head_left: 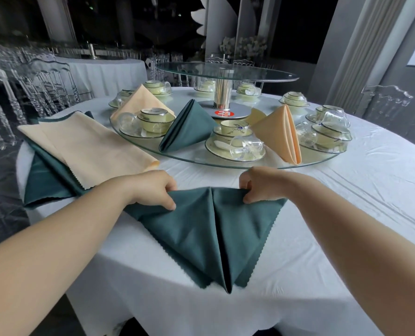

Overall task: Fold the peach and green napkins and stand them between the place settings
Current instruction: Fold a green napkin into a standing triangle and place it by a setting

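A green napkin lies on the white tablecloth in front of me, folded into a downward-pointing triangle with a centre seam. My left hand pinches its upper left corner. My right hand pinches its upper right corner. On the glass turntable stand folded napkins between place settings: a green one, a peach one to the right and another peach one to the left. A flat stack of peach napkins over green napkins lies at the table's left.
Several place settings of pale yellow bowls, saucers and glass cups ring the turntable. A raised glass tier on a chrome post stands at the centre with a red number tag. Clear chairs surround the table.
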The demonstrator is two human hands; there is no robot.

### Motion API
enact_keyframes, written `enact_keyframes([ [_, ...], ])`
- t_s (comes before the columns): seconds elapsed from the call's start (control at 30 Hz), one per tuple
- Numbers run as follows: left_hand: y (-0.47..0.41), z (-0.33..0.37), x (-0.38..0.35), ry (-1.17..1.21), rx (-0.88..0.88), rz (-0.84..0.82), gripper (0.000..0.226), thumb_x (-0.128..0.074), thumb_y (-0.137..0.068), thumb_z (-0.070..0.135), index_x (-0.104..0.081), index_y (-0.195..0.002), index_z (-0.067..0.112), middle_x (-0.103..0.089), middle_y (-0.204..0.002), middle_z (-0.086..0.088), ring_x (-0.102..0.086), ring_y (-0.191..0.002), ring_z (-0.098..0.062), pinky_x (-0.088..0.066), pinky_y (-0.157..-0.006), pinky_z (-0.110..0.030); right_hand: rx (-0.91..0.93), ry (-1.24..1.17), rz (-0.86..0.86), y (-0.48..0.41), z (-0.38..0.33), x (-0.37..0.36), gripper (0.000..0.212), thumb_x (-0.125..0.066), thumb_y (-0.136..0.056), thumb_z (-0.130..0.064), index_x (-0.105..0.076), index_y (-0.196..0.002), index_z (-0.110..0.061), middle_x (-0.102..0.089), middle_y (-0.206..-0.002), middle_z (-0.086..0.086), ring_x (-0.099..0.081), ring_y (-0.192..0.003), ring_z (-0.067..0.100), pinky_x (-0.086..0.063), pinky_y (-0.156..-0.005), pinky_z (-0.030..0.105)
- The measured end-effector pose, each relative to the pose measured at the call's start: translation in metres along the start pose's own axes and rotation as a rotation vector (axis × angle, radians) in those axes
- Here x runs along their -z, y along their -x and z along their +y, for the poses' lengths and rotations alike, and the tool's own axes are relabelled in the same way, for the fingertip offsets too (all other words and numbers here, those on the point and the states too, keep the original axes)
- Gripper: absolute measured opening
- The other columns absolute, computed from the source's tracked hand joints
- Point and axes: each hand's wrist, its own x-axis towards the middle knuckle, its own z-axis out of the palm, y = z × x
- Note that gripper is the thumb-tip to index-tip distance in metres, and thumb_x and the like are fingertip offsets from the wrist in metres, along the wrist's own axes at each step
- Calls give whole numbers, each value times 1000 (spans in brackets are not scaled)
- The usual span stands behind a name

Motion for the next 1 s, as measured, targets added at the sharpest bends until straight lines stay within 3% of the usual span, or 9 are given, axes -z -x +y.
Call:
enact_keyframes([
  [0.13, 14, 14, 33, 80, -83, 467, 17, -65, -81, 16, -52, -70, 20, -54, -79, 0, -53, -86, -22, -38, -68, -28, 38, -108, 443, 15, -3, 38, 20, -57, -82, -10, -44, -68, -17, -44, -73, -1, -42, -80, 20, -28, -64, 25],
  [0.3, 34, 21, 36, -213, -293, 1102, 7, -57, -83, 9, -63, -86, 10, -61, -75, -6, -57, -74, -35, -32, -61, -30, 168, -8, 878, 32, -7, 46, 8, -56, -80, -3, -54, -88, -4, -55, -92, 11, -48, -89, 25, -25, -70, 24],
  [0.4, 37, 4, 8, -306, -406, 1027, 15, -52, -65, 10, -58, -77, 16, -64, -58, -8, -59, -47, -30, -43, -43, -28, 213, 136, 907, 37, -10, 15, 3, -55, -69, -5, -53, -71, -6, -59, -71, 10, -58, -65, 27, -36, -58, 25],
  [0.53, 42, -28, -49, -305, -461, 598, 36, -42, -57, 18, -57, -87, 33, -71, -72, 8, -66, -56, -13, -48, -47, -19, 258, 169, 719, 43, -7, -48, 16, -60, -53, -17, -48, -63, -16, -54, -58, -3, -55, -48, 18, -23, -58, 26],
  [0.6, 49, -32, -63, -308, -437, 442, 46, -44, -58, 25, -69, -96, 33, -69, -93, 18, -67, -77, -1, -49, -65, -12, 280, 124, 545, 48, -5, -68, 31, -70, -51, -24, -49, -74, -18, -58, -68, -5, -59, -59, 15, -21, -60, 21],
  [0.67, 53, -29, -64, -202, -368, 407, 71, -20, -62, 49, -53, -123, 38, -42, -124, 31, -44, -112, 11, -25, -94, -3, 308, 22, 432, 51, -4, -73, 39, -59, -69, -37, -53, -102, -19, -59, -105, -5, -58, -96, 13, -26, -74, 13],
  [0.73, 51, -30, -68, -149, -285, 365, 90, -5, -52, 66, -30, -136, 46, -17, -130, 37, -19, -124, 13, -4, -96, -2, 270, -97, 328, 51, 1, -75, 66, -42, -70, -60, -47, -124, -22, -46, -131, -11, -43, -120, 10, -23, -90, 12],
  [0.8, 46, -20, -68, -129, -280, 362, 95, 4, -52, 69, -24, -139, 43, -17, -141, 32, -16, -133, 7, -2, -99, -6, 234, -185, 371, 49, -2, -74, 81, -26, -63, -68, -46, -129, -25, -40, -139, -12, -38, -127, 8, -20, -95, 11],
  [1.0, 23, -2, -79, -236, -251, 328, 74, 1, -78, 59, -17, -145, 33, -11, -153, 17, -6, -140, 0, 3, -110, -18, 268, -260, 402, 36, -25, -73, 50, -36, -90, -40, -38, -137, -24, -29, -148, -10, -26, -135, 6, -8, -102, 8],
])
